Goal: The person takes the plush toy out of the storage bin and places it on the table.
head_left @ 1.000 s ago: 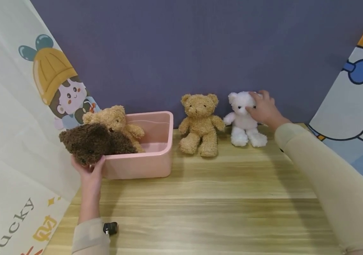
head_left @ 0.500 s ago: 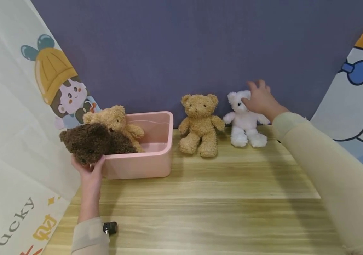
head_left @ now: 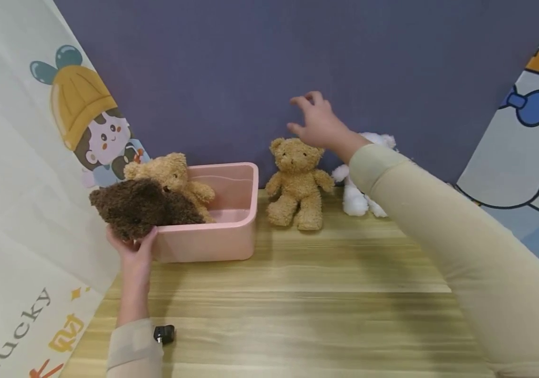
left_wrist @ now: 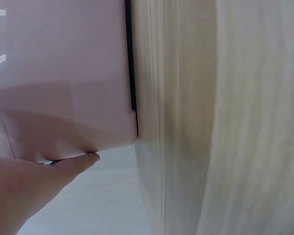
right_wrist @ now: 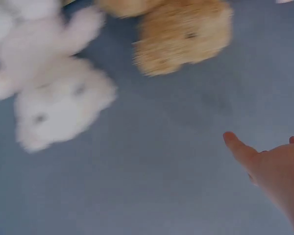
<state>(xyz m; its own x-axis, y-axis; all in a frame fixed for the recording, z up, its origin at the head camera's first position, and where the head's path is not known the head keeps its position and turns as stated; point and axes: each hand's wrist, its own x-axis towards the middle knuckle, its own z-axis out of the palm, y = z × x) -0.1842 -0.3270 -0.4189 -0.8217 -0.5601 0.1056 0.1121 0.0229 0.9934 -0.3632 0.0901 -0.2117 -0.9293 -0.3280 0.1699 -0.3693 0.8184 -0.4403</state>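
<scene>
In the head view, a pink plastic bin (head_left: 203, 244) stands at the back left with a dark brown teddy bear (head_left: 132, 210) and a tan teddy bear (head_left: 167, 173) inside. The brown bear's head hangs over the bin's left end. My left hand (head_left: 132, 257) grips the bin's front left corner under that head; in the left wrist view a finger (left_wrist: 78, 164) lies along the wall. My right hand (head_left: 319, 121) is in the air with fingers spread, holding nothing, above a second tan teddy bear (head_left: 295, 184). A white teddy bear (right_wrist: 59, 98) sits right of it, partly behind my sleeve.
A dark blue-grey backdrop (head_left: 203, 79) rises behind the bears. White printed panels (head_left: 9, 184) flank the wood-grain table (head_left: 274, 325) on both sides. A small black device (head_left: 164, 334) shows beside my left cuff.
My right hand has left the white bear's head, lifted and swept left to above the seated tan bear. My left hand and the bin have stayed in place.
</scene>
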